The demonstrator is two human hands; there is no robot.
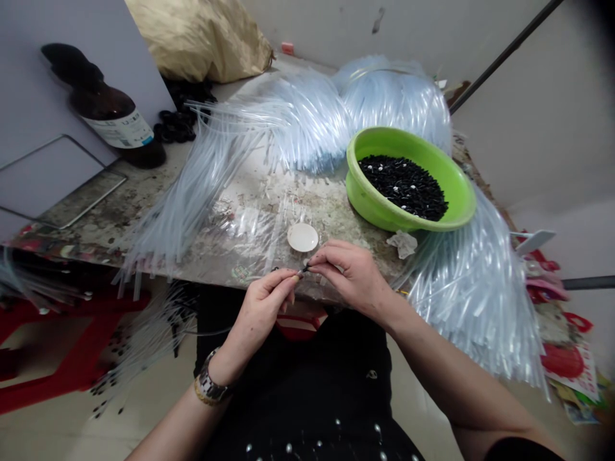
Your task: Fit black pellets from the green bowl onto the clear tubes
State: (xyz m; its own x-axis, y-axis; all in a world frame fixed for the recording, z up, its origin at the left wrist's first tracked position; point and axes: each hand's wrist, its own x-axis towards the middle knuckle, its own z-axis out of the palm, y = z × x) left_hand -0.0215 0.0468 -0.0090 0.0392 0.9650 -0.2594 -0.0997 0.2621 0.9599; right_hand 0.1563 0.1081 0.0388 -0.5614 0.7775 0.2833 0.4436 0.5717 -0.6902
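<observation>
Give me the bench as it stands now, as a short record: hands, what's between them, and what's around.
left hand: fingers pinched at one end of the small black piece; exact grip hidden
right hand: thumb and finger pinching the black piece's other end
nearest: shallow white dish, just beyond the fingertips
right side: green basin of black pieces; crumpled white scrap beside it
left side: clear tubes overhanging the table edge; brown bottle

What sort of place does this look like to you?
Probably a small workshop for hand assembly: bundles of clear tubing cover much of a stained worktable, beside a green basin full of small black pieces.
</observation>
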